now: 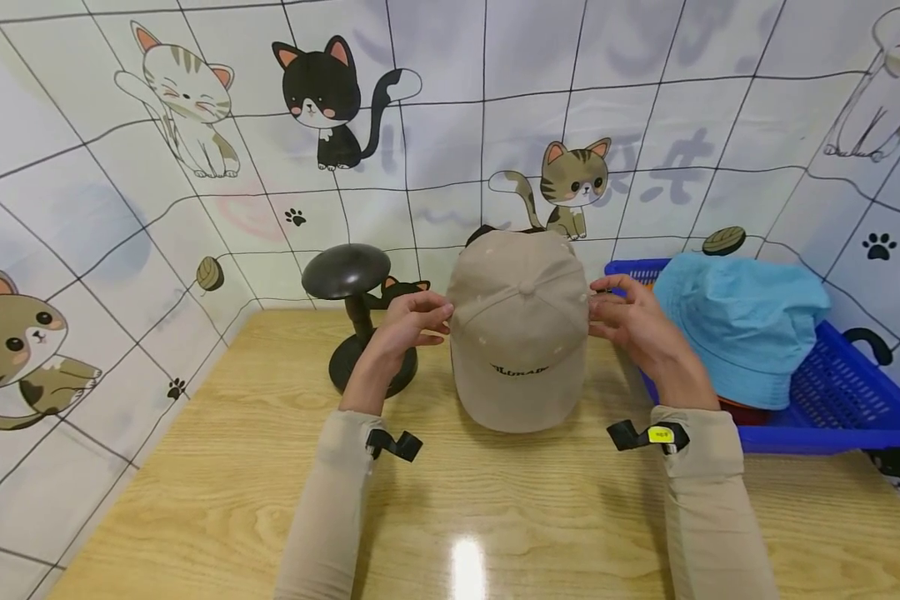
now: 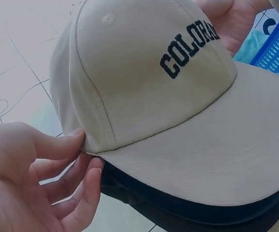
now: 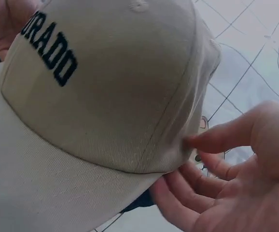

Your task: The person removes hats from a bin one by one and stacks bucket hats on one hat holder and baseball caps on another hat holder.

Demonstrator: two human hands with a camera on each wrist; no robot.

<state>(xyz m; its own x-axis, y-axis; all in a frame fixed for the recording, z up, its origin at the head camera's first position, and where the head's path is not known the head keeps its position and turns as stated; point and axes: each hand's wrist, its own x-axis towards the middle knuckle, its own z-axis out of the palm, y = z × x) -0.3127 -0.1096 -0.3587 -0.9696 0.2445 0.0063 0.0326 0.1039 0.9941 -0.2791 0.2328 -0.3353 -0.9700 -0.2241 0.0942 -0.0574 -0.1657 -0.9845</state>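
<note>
Beige cap (image 1: 521,325) is covering dark cap (image 2: 146,197) between two hands

The left hand (image 1: 402,329) is pinching the beige cap at one side where brim is meeting crown, its grip clamped on the fabric between thumb and fingers. The right hand (image 1: 641,325) is pinching the opposite side, its grip likewise closing on the edge, thumb against the crown. The brim is pointing toward the person, and dark lettering is running across the front. What is supporting both caps is hiding from view. On the counter (image 1: 232,500), a black stand (image 1: 347,273) is standing to the left; a blue basket (image 1: 832,442) is holding a light-blue hat (image 1: 738,325) to the right.
</note>
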